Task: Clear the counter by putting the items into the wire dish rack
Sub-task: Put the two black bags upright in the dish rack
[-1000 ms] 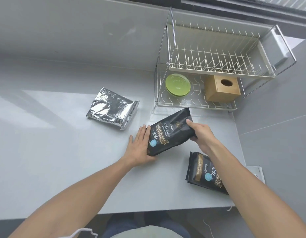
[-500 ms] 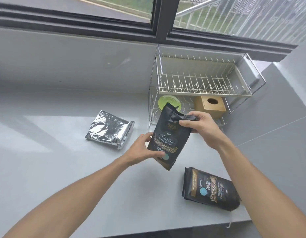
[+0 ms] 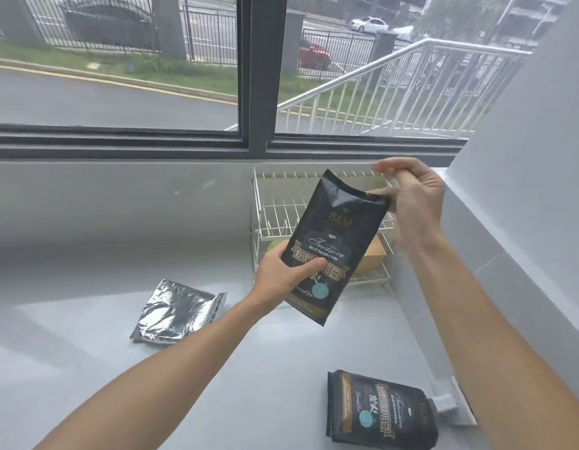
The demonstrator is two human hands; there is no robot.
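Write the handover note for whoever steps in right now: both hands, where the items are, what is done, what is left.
Left hand: gripping the lower part of the raised black coffee bag, held upright in the air in front of the wire dish rack.
Right hand: at the bag's top corner, fingers loose; whether it grips cannot be told.
On the counter: foil pouch to the left, second black coffee bag lying flat near the front right.
Rack's lower shelf: a green dish and a wooden box, mostly hidden by the bag.
Done: first bag lifted.
Left: rack this bag, then the foil pouch and second bag.
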